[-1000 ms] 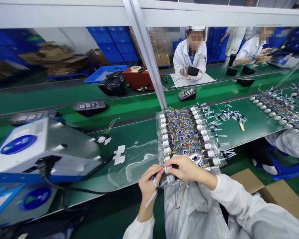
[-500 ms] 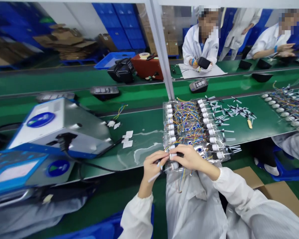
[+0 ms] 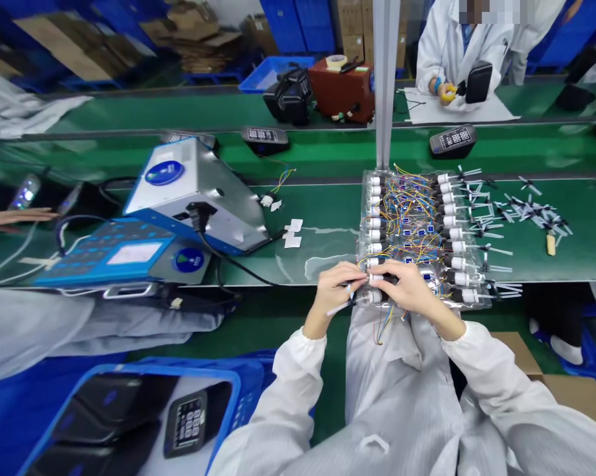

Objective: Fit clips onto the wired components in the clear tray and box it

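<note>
Over the near left corner of a clear plastic tray, my two hands meet at a white cylindrical part. My right hand pinches this part between thumb and fingertips. Closed beside its left end, my left hand has its fingertips pressed together; what they grip is too small to make out. Just below lies another white cylinder, and a pale strip sticks out to its left. Rows of similar white cylinders line both sides of the tray, with coloured wires and small circuit boards between them.
Black-and-white strips and a yellowish block lie right of the tray. To the left stand a grey-blue machine and white labels. A metal post rises behind. Across the bench, a co-worker handles a black device.
My view has turned left and downward, so the bench shifts right and a blue bin of black devices appears at lower left. Both hands stay together at the tray's near left corner.
</note>
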{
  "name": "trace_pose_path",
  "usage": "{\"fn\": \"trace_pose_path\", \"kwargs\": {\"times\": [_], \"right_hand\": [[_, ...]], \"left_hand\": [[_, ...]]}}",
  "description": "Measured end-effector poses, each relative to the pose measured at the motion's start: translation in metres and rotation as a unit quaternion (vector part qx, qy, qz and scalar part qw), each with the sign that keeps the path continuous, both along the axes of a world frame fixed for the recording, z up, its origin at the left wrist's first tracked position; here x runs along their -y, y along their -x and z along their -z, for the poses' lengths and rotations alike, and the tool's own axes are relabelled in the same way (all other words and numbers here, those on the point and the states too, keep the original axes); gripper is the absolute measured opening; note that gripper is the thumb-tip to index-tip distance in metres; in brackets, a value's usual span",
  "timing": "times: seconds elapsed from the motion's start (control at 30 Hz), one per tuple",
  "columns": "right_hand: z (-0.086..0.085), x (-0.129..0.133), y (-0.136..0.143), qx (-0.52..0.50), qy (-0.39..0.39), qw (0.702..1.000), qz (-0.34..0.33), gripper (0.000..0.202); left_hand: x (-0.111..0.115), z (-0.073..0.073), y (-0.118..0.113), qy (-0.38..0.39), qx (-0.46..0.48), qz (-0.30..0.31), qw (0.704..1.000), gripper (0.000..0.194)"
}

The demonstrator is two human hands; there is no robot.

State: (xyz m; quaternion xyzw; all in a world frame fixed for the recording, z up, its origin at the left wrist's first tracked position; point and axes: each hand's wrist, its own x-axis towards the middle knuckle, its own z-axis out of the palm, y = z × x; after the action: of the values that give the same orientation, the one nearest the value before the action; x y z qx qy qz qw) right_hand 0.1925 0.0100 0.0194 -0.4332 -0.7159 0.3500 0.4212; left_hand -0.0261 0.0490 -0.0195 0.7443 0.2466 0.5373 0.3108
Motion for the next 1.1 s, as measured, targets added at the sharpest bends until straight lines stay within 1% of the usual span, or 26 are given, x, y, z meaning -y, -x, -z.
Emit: {"fn": "trace_pose_path", "kwargs": {"times": [0.13, 0.23, 0.33, 0.4, 0.47, 0.57, 0.67, 0.73, 0.8, 0.87, 0.93, 1.0, 1.07, 1.1], "right_hand": [[-0.001, 0.001, 0.001, -0.006, -0.001, 1.000, 0.001, 0.016], [-0.003, 0.002, 0.002, -0.013, -0.009, 1.000, 0.001, 0.016], [-0.004, 0.002, 0.002, -0.020, -0.007, 1.000, 0.008, 0.018], [-0.004, 0.002, 0.002, -0.016, -0.005, 1.000, 0.019, 0.019], [-0.005, 0.003, 0.001, -0.003, -0.005, 1.000, 0.022, 0.020], [-0.006, 0.002, 0.000, 0.008, -0.001, 1.000, -0.004, 0.019], [-0.003, -0.002, 0.000, -0.005, 0.001, 1.000, -0.028, 0.017], [-0.001, -0.003, 0.002, -0.001, 0.000, 1.000, -0.025, 0.016], [-0.002, -0.001, 0.005, 0.025, -0.013, 0.999, -0.018, 0.016], [-0.012, 0.007, 0.005, 0.063, -0.060, 0.996, -0.012, 0.017], [-0.032, 0.019, -0.007, 0.088, -0.127, 0.988, 0.014, 0.019], [-0.055, 0.030, -0.037, 0.082, -0.178, 0.977, 0.081, 0.022], [-0.073, 0.033, -0.088, 0.056, -0.185, 0.962, 0.191, 0.021], [-0.076, 0.030, -0.120, 0.040, -0.187, 0.945, 0.264, 0.016]], "left_hand": [[0.004, 0.003, -0.007, 0.034, 0.034, 0.010, 0.999, 0.017], [0.006, 0.005, -0.011, 0.069, 0.051, 0.006, 0.996, 0.011], [0.005, 0.005, -0.012, 0.092, 0.054, -0.011, 0.994, 0.007], [0.003, 0.004, -0.009, 0.087, 0.045, -0.012, 0.995, 0.009], [0.000, 0.002, -0.004, 0.064, 0.026, -0.011, 0.998, 0.011], [-0.001, 0.001, 0.003, 0.042, -0.002, -0.010, 0.999, 0.012], [0.001, -0.001, 0.004, 0.062, -0.003, -0.005, 0.998, 0.007], [0.001, -0.002, 0.002, 0.068, -0.009, -0.007, 0.998, 0.005], [0.002, -0.003, 0.002, 0.051, -0.033, -0.016, 0.998, 0.006], [0.004, -0.003, 0.004, 0.020, -0.073, -0.034, 0.997, 0.009], [0.007, -0.002, 0.007, -0.001, -0.112, -0.054, 0.992, 0.013], [0.010, 0.001, 0.012, -0.006, -0.143, -0.062, 0.988, 0.016], [0.012, 0.003, 0.017, -0.008, -0.168, -0.054, 0.984, 0.020], [0.012, 0.004, 0.019, -0.006, -0.179, -0.044, 0.983, 0.021]]}}
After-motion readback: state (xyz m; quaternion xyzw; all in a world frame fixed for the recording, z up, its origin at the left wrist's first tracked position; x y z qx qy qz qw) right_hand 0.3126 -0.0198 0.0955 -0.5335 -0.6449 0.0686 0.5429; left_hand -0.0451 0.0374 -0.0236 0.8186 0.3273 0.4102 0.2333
